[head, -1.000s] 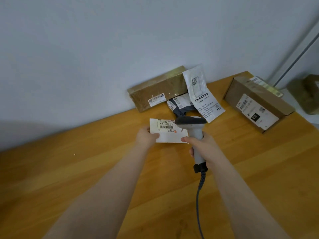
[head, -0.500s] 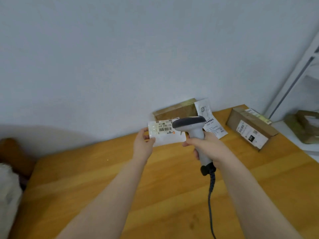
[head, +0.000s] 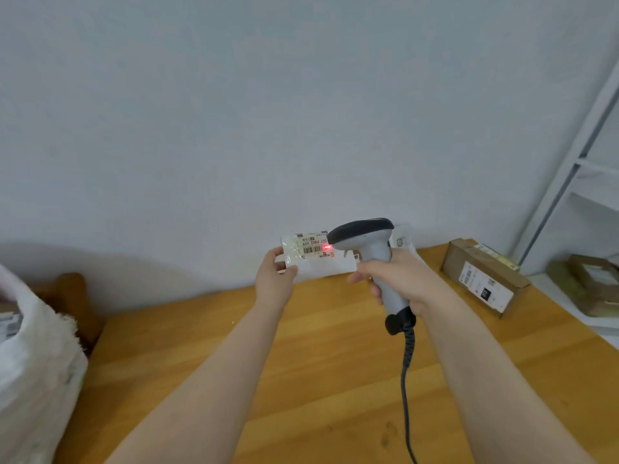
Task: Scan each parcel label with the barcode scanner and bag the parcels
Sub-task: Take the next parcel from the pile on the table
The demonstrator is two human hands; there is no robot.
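My left hand (head: 276, 277) pinches the left edge of a small white parcel (head: 315, 261) and holds it up above the wooden table (head: 301, 380). Its label with a barcode (head: 311, 246) faces me. My right hand (head: 400, 281) grips the handle of a grey barcode scanner (head: 370, 244) with a dark head. The scanner's head sits just right of the label, and a red light glows on the label's right end. The scanner's dark coiled cable (head: 407, 380) hangs down toward the table's near edge.
A brown cardboard box (head: 484, 277) with a white label lies at the table's far right. A white woven bag (head: 30, 363) stands at the left edge. White shelving (head: 589, 182) with more brown parcels (head: 593, 279) stands to the right. Behind the scanner peeks another white packet (head: 403, 241).
Both hands have lifted the parcel and the scanner higher off the table, and the view has tilted up. A red scan light now shows on the label. The white bag has come into view.
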